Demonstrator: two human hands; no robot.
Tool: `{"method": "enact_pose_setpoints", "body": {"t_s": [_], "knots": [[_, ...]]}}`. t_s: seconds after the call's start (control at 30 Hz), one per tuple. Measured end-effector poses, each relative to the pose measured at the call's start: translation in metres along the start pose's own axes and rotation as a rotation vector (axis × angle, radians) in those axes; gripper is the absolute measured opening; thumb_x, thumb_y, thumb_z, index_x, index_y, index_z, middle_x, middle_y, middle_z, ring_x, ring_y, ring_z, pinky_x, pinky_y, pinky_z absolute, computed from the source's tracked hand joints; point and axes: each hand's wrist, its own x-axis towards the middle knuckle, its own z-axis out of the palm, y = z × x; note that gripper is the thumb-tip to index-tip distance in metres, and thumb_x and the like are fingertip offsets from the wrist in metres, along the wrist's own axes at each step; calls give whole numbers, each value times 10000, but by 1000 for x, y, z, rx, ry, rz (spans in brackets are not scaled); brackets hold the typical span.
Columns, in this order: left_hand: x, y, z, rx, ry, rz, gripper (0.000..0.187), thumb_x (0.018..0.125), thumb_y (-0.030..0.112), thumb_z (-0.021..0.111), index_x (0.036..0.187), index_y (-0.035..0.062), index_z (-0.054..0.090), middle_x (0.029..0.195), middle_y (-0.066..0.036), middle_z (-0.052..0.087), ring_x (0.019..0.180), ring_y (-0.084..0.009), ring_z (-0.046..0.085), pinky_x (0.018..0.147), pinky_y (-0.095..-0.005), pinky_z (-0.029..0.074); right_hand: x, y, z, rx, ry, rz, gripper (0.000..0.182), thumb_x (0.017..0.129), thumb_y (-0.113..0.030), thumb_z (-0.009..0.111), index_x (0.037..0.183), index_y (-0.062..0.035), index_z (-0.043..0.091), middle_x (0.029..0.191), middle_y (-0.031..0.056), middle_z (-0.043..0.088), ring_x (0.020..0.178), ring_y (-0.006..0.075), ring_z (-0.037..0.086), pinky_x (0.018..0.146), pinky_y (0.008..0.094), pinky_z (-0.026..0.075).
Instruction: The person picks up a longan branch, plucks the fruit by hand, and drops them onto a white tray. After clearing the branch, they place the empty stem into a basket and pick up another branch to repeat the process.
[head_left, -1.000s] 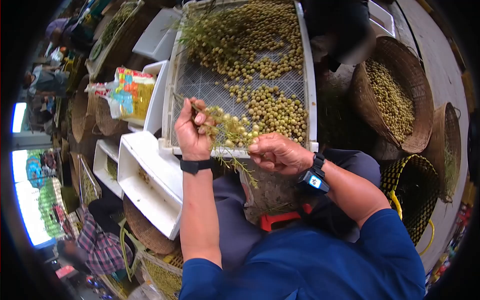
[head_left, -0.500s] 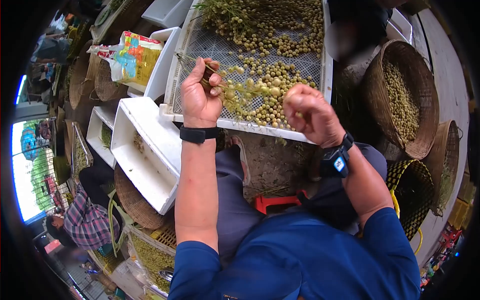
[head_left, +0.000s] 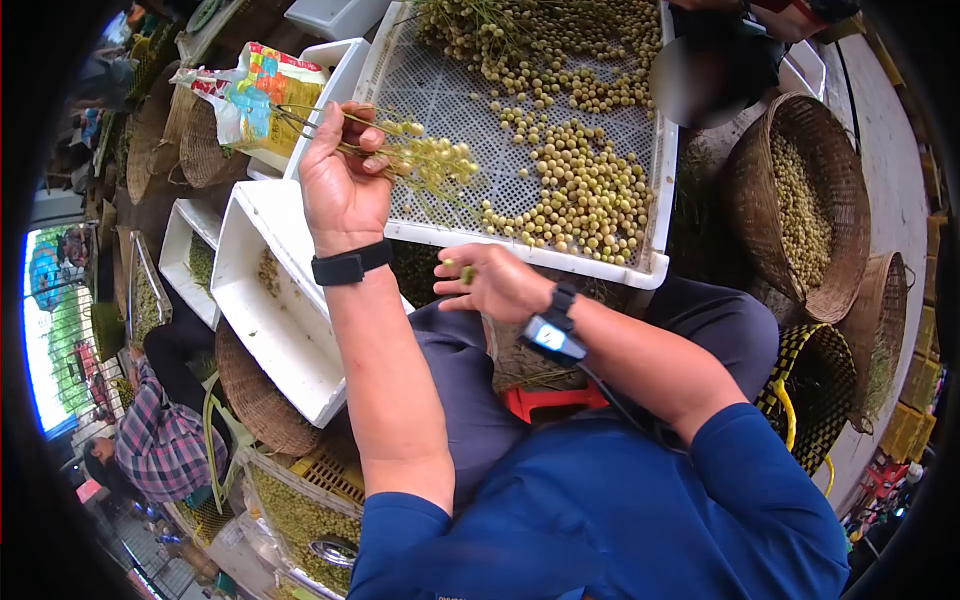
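My left hand (head_left: 345, 190) grips a bunch of thin green stems (head_left: 430, 165) carrying small pale round fruits. It is over the left edge of a white perforated tray (head_left: 435, 90), with the stem ends sticking out past the thumb. Just below the tray's near rim, my right hand (head_left: 500, 283) has its fingers loosely curled and parted, with small green fruits (head_left: 467, 273) caught between them. Loose yellowish round fruits (head_left: 590, 190) lie heaped on the right half of the tray. Uncut bunches (head_left: 465, 40) are piled at its far end.
White foam boxes (head_left: 285, 340) stand at the left, near a printed plastic bag (head_left: 265, 105). A wicker basket (head_left: 745, 190) of fruits is at the right, above a black-and-yellow woven basket (head_left: 815, 385). A person in a plaid shirt (head_left: 170, 440) sits lower left; another person's arm is beyond the tray.
My left hand has moved left and slightly outward with the bunch. My right hand has left the fruit heap and come down and left, below the tray's near rim.
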Motion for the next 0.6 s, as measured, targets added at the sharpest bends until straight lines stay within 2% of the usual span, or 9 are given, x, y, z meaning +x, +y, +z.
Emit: {"method": "enact_pose_setpoints", "body": {"t_s": [0.1, 0.13, 0.23, 0.3, 0.37, 0.43, 0.5, 0.57, 0.6], "knots": [[-1, -1, 4, 40, 5, -10, 215, 974, 268, 630, 956, 54, 622, 878, -46, 649, 662, -110, 542, 509, -225, 373, 26, 23, 1, -219, -6, 31, 695, 926, -385, 582, 1474, -80, 280, 1562, 186, 206, 1347, 472, 345, 921, 643, 457], [-1, -1, 4, 28, -9, -33, 218, 971, 279, 636, 948, 62, 624, 871, -43, 647, 652, -104, 540, 506, -220, 371, 23, 25, -6, -244, -42, 55, 787, 952, -431, 538, 1536, -79, 145, 1622, 196, 64, 1352, 514, 338, 907, 615, 485], [-2, -1, 7, -10, -28, -104, 199, 974, 257, 637, 1006, 61, 617, 881, -21, 621, 588, -60, 461, 456, -165, 321, -15, 15, -11, -226, 72, 18, 604, 993, -393, 503, 1458, -57, 312, 1464, 250, 388, 1053, 367, 626, 712, 392, 571], [-2, -4, 6, -56, -89, -131, 200, 989, 252, 614, 997, 52, 611, 863, -37, 611, 571, -57, 462, 439, -159, 331, -51, -5, -16, -294, 158, -131, 394, 1007, -336, 490, 1251, -29, 524, 1135, 173, 638, 876, 242, 670, 667, 315, 553], [-1, -9, 5, -102, -237, -227, 199, 995, 267, 605, 962, 71, 617, 880, -59, 627, 578, -74, 533, 427, -173, 358, -86, -35, -15, -356, 236, -392, 290, 1010, -292, 497, 1027, -26, 612, 867, 73, 661, 794, 161, 652, 672, 279, 538], [-3, -17, 11, -131, -259, -276, 201, 1009, 262, 580, 970, 66, 601, 862, -60, 606, 563, -71, 519, 424, -176, 361, -108, -66, -9, -640, 333, -706, 274, 1008, -267, 509, 1009, -17, 621, 821, 39, 648, 791, 117, 624, 692, 260, 515], [-4, -28, 15, -144, -291, -332, 205, 1021, 259, 557, 971, 62, 586, 825, -48, 579, 552, -71, 504, 424, -176, 360, -123, -97, -9, -955, 301, -851, 318, 995, -251, 527, 1136, 21, 613, 934, 49, 636, 850, 124, 584, 781, 282, 493], [-8, -40, 23, -134, -300, -365, 208, 1028, 254, 539, 969, 57, 573, 807, -39, 560, 544, -66, 485, 428, -178, 360, -130, -113, 2, -978, 206, -913, 342, 986, -246, 530, 1184, 20, 610, 1025, 67, 624, 881, 135, 578, 804, 304, 495], [-9, -48, 25, -134, -335, -400, 209, 1028, 255, 539, 967, 57, 572, 805, -39, 561, 544, -65, 481, 430, -178, 358, -128, -118, -1, -883, 107, -802, 359, 980, -245, 527, 1214, 17, 600, 1086, 77, 625, 906, 137, 585, 821, 308, 498]]}}
